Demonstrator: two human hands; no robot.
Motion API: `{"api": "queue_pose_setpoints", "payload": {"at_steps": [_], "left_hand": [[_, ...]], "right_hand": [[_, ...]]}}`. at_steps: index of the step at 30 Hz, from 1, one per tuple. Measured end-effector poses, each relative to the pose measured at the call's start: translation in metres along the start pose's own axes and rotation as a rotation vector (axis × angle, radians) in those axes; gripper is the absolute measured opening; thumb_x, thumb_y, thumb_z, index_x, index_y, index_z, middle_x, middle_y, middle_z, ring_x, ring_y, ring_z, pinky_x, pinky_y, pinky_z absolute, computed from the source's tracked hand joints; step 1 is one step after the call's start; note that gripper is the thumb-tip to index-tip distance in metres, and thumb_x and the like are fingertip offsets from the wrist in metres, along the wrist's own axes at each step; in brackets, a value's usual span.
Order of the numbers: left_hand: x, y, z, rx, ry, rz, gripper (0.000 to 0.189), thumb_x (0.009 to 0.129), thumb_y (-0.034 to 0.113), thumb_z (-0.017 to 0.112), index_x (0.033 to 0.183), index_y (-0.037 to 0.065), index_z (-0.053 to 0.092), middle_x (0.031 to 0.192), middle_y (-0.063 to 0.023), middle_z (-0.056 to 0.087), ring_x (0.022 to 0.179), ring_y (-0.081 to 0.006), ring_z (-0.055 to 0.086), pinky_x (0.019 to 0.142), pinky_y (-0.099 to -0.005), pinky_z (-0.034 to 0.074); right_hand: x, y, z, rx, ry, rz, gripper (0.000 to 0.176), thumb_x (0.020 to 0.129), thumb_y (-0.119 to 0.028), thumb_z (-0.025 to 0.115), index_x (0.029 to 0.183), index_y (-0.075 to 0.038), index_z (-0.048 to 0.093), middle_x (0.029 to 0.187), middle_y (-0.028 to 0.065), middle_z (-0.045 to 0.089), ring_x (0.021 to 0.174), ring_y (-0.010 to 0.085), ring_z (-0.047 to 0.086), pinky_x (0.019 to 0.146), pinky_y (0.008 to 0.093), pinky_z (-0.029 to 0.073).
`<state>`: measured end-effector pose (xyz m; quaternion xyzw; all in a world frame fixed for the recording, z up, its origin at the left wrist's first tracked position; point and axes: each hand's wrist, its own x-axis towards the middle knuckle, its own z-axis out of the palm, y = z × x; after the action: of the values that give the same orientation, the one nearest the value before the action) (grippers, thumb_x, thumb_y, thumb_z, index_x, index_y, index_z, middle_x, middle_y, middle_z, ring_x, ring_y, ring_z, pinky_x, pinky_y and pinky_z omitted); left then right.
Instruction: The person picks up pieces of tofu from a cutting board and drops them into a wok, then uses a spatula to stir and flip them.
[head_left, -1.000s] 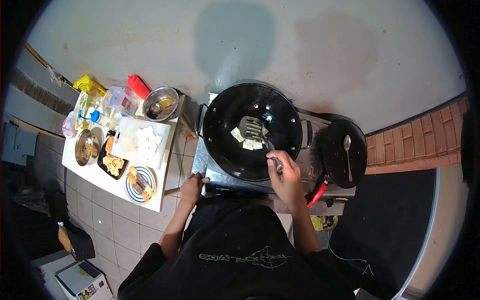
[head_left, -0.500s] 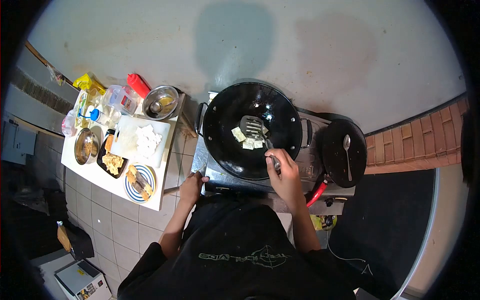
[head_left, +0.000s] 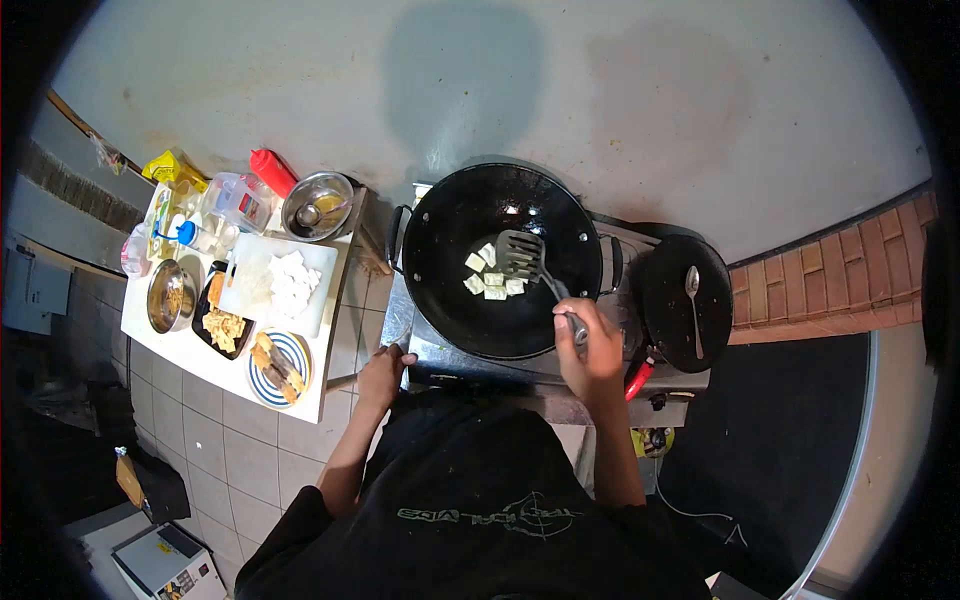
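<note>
A black wok (head_left: 450, 310) sits on a metal stove (head_left: 440, 360), with several pale tofu cubes (head_left: 491, 281) in its middle. My right hand (head_left: 590, 345) grips the handle of a slotted metal spatula (head_left: 524, 252), whose blade lies in the wok just right of the cubes. My left hand (head_left: 383, 372) rests on the front left corner of the stove, closed around a thin handle that sticks out to the left.
A white side table (head_left: 180, 345) on the left holds a cutting board with tofu (head_left: 285, 280), plates of fried pieces, metal bowls (head_left: 317, 205), a red bottle (head_left: 272, 172) and containers. A black lid with a spoon (head_left: 692, 300) lies right of the wok.
My right hand has shifted to the right, pulling the spatula blade off the cubes toward the wok's right side. The cubes lie more spread out. My left hand has stayed put.
</note>
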<state>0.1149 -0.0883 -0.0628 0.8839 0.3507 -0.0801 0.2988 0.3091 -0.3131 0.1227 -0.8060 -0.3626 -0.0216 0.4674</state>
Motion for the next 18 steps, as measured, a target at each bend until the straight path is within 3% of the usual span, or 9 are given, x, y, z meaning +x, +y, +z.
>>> {"api": "queue_pose_setpoints", "payload": {"at_steps": [11, 13, 18], "left_hand": [[0.000, -0.004, 0.004, -0.027, 0.028, 0.027, 0.042, 0.094, 0.047, 0.053, 0.098, 0.006, 0.061, 0.098, -0.0195, 0.067, 0.092, -0.0432, 0.064, 0.076, -0.0549, 0.048], [0.000, -0.002, 0.003, -0.017, 0.016, 0.017, 0.042, 0.094, 0.047, 0.053, 0.098, 0.005, 0.060, 0.097, -0.0195, 0.067, 0.092, -0.0431, 0.064, 0.075, -0.0549, 0.048], [0.000, -0.002, 0.002, -0.034, 0.025, 0.036, 0.042, 0.094, 0.047, 0.053, 0.097, 0.005, 0.060, 0.097, -0.0191, 0.066, 0.092, -0.0427, 0.064, 0.075, -0.0550, 0.048]], "right_hand": [[0.008, 0.000, -0.009, -0.073, -0.009, -0.002, 0.008, 0.091, -0.006, 0.062, 0.098, -0.002, 0.059, 0.086, 0.0158, 0.060, 0.077, 0.0352, 0.062, 0.068, 0.0386, 0.049], [0.008, -0.002, -0.006, -0.054, -0.042, 0.035, 0.006, 0.090, -0.002, 0.059, 0.095, 0.001, 0.059, 0.087, 0.0153, 0.062, 0.078, 0.0305, 0.061, 0.072, 0.0345, 0.048], [0.010, 0.006, 0.000, -0.072, -0.048, 0.011, 0.007, 0.091, -0.005, 0.060, 0.097, -0.001, 0.060, 0.088, 0.0149, 0.059, 0.077, 0.0331, 0.061, 0.070, 0.0363, 0.048]]}}
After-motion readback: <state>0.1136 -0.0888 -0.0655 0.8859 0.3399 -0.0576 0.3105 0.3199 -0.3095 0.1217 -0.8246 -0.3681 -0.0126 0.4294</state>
